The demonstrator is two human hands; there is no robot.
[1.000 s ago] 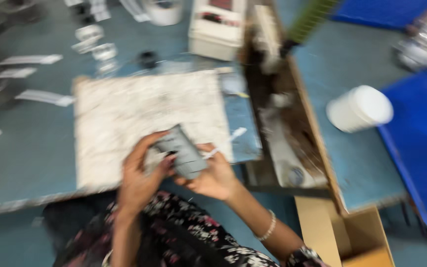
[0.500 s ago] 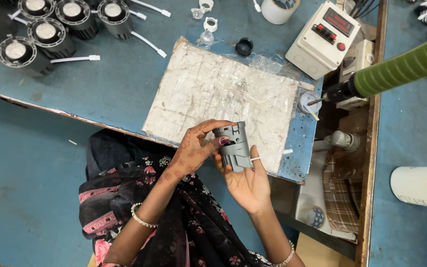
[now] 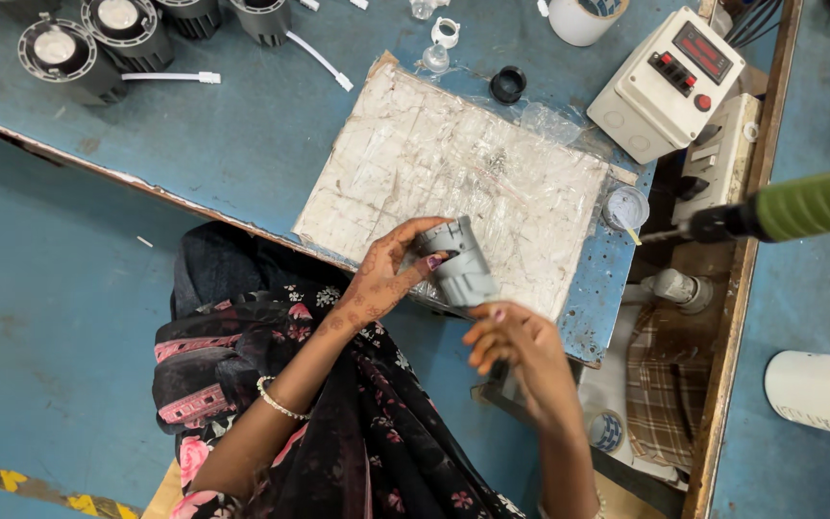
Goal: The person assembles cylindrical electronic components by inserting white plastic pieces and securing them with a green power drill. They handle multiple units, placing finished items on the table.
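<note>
I saw the left hand (image 3: 386, 274) pinching the grey ribbed housing (image 3: 460, 272) near the middle of the frame, just over the near edge of the white work mat (image 3: 453, 163), while the right hand (image 3: 516, 346) hovered just below it, fingers loosely curled and holding nothing. With only that fingertip grip, I judged the housing could slip and drop off the table edge (image 3: 194, 192) onto the lap.
</note>
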